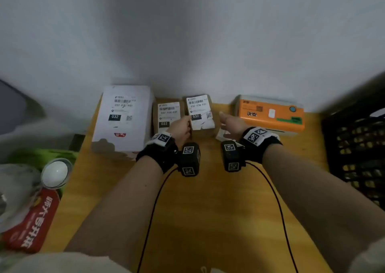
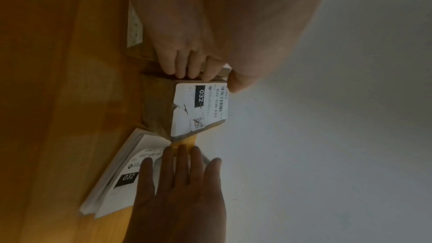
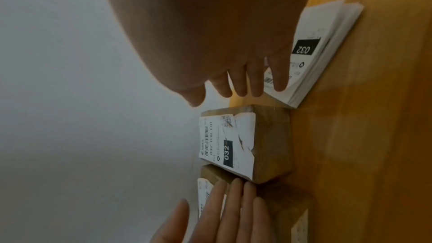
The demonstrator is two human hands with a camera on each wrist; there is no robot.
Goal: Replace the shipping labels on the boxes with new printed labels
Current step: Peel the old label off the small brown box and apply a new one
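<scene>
Against the pale wall, on the wooden table [image 1: 208, 189], both hands reach with straight, unclenched fingers: the left hand [image 1: 180, 128] touches the small brown box [image 1: 203, 131] with its torn label [image 1: 200, 112], seemingly to steady it; the right hand [image 1: 230, 124] hovers over the label stack [image 2: 121, 173]. Neighbouring box [image 1: 167, 116] crowds leftward; nearer tabletop lies free.

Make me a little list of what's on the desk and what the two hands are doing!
boxes: white box, brown box, taller brown box, side by side at the wall
torn label: on the taller brown box, ripped at its near edge
left hand: fingers straight, touching that box's side
right hand: open, above the label stack, apart from the box
printer: orange, right of the boxes
desk: wooden
</scene>
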